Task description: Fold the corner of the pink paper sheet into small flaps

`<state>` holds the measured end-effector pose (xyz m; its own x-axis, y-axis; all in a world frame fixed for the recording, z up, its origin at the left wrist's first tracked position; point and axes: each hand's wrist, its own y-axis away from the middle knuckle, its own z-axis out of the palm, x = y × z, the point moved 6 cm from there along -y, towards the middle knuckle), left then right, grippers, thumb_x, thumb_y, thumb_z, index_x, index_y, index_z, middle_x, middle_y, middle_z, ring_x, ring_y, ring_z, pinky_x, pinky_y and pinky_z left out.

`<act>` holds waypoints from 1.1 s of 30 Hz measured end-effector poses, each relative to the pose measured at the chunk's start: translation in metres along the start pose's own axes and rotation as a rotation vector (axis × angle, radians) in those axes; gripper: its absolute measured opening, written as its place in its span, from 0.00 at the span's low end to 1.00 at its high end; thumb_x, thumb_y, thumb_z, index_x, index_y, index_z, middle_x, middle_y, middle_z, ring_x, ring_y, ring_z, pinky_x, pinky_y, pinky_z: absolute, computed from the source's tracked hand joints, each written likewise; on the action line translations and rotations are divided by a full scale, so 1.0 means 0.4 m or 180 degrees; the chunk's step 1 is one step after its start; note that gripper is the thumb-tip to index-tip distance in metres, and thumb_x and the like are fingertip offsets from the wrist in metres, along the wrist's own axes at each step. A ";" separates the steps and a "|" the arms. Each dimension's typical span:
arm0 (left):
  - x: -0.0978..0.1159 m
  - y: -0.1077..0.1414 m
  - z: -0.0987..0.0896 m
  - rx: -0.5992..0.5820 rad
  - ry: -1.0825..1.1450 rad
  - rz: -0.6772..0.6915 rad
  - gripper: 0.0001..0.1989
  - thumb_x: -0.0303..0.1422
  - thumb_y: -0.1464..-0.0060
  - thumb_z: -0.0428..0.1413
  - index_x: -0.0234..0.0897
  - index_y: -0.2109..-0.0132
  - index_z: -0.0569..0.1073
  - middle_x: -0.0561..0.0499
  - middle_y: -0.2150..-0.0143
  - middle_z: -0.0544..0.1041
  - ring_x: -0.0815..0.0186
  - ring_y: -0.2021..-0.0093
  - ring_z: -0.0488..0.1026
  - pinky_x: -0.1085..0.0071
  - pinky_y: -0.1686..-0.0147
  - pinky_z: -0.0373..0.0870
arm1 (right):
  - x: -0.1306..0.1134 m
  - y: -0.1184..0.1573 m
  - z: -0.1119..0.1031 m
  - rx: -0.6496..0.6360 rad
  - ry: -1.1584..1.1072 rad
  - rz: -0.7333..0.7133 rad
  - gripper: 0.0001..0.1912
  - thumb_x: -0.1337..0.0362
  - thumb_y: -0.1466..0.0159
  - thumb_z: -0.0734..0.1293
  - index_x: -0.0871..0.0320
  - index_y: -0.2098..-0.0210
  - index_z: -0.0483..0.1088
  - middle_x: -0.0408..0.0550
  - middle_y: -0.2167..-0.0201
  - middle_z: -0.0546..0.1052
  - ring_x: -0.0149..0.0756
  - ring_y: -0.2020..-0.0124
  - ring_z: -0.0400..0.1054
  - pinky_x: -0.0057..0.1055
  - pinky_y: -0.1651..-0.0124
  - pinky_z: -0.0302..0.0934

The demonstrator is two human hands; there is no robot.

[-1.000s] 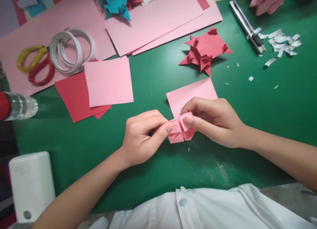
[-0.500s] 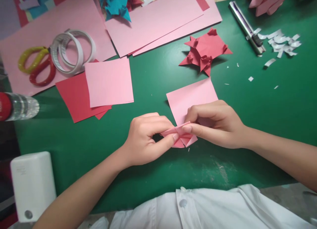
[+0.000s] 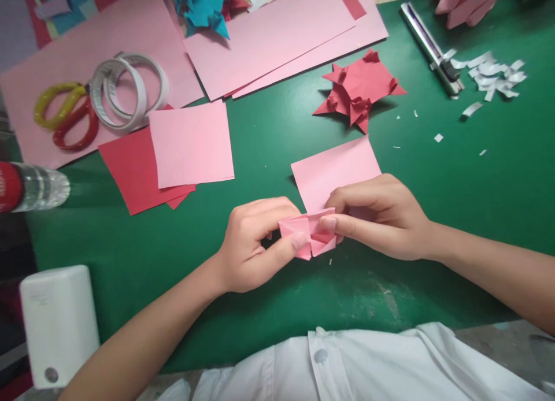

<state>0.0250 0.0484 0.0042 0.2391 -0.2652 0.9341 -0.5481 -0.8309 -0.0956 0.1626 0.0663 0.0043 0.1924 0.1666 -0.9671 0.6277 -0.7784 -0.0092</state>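
Note:
A small folded pink paper piece (image 3: 309, 232) is pinched between both my hands just above the green mat (image 3: 269, 141). My left hand (image 3: 255, 242) grips its left side with thumb and fingers. My right hand (image 3: 381, 216) holds its right side, thumb on top. Right behind the piece lies a flat pink paper square (image 3: 333, 167), partly under my right hand. A finished red folded paper figure (image 3: 359, 88) sits further back on the mat.
Pink and red squares (image 3: 173, 152) lie at left, large pink sheets (image 3: 269, 37) behind. Tape rolls (image 3: 125, 92), scissors (image 3: 65, 115), a bottle (image 3: 30, 187) and a white box (image 3: 58, 323) stand at far left. A utility knife (image 3: 431, 45) and paper scraps (image 3: 494, 74) lie at right.
The folded pink piece has been turned in my fingers, from edge-on half a second ago to face-up now. Both hands stay in nearly the same place.

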 end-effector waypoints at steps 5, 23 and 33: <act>0.000 0.018 -0.002 0.0508 -0.0221 0.0442 0.27 0.35 0.47 0.60 0.39 0.42 0.61 0.47 0.53 0.74 0.70 0.66 0.74 0.74 0.67 0.71 | 0.006 0.005 -0.006 0.0305 0.0021 0.0092 0.11 0.64 0.36 0.64 0.59 0.75 0.67 0.39 0.81 0.71 0.23 0.81 0.62 0.22 0.79 0.54; -0.019 0.016 -0.019 0.0730 0.0312 -0.0300 0.08 0.27 0.45 0.59 0.38 0.57 0.74 0.52 0.58 0.79 0.70 0.66 0.78 0.76 0.67 0.76 | -0.020 0.008 -0.005 0.0451 0.0480 -0.0590 0.09 0.74 0.41 0.62 0.57 0.62 0.67 0.42 0.69 0.75 0.25 0.74 0.68 0.23 0.72 0.62; -0.019 0.012 -0.017 0.0619 0.0017 -0.0319 0.08 0.27 0.43 0.57 0.38 0.56 0.74 0.52 0.58 0.79 0.73 0.66 0.76 0.80 0.68 0.72 | -0.030 0.014 -0.013 0.0638 0.1245 -0.1023 0.05 0.70 0.36 0.64 0.54 0.62 0.69 0.41 0.74 0.75 0.28 0.73 0.68 0.26 0.69 0.62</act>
<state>0.0150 0.0497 -0.0012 0.2801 -0.1744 0.9440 -0.3568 -0.9318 -0.0663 0.1676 0.0630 0.0171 0.3048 0.5982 -0.7412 0.5524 -0.7449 -0.3741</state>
